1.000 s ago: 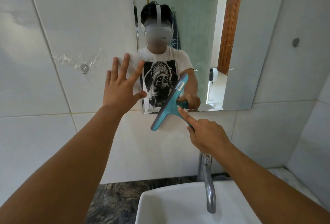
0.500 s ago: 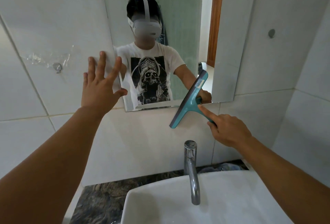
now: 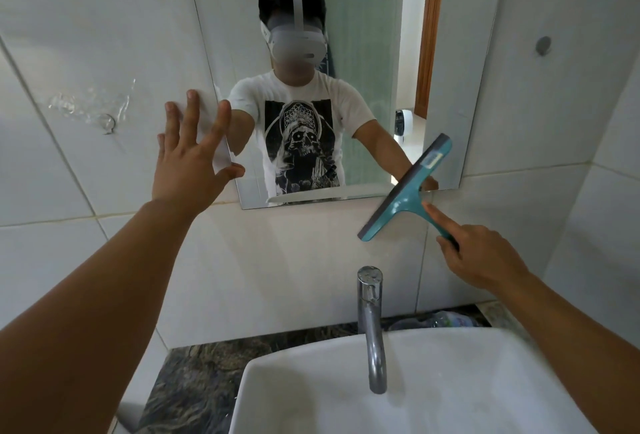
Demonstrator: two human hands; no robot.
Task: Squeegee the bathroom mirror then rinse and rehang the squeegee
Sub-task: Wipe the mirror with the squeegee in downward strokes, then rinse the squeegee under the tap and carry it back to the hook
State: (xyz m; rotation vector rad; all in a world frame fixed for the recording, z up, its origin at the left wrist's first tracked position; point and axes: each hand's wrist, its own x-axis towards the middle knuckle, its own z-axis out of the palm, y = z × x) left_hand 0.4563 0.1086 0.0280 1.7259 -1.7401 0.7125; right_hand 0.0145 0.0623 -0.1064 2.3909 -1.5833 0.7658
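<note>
The bathroom mirror (image 3: 367, 52) hangs on the white tiled wall above the basin. A teal squeegee (image 3: 407, 191) lies tilted across the mirror's lower right corner, its blade half on the glass and half on the tile below. My right hand (image 3: 481, 253) grips its handle, index finger stretched along it. My left hand (image 3: 190, 156) is spread flat against the wall at the mirror's left edge, fingers apart, holding nothing. A clear adhesive hook (image 3: 105, 122) sticks to the tile left of that hand.
A chrome tap (image 3: 372, 326) rises over the white basin (image 3: 450, 385) at the bottom. Dark marbled counter (image 3: 197, 374) shows to the basin's left. A plastic bottle (image 3: 443, 321) lies behind the basin. A round grey cap (image 3: 543, 45) sits on the right wall.
The squeegee has slid rightward along the mirror's bottom edge to its lower right corner. My left hand stays pressed at the left edge. The view has shifted down and left.
</note>
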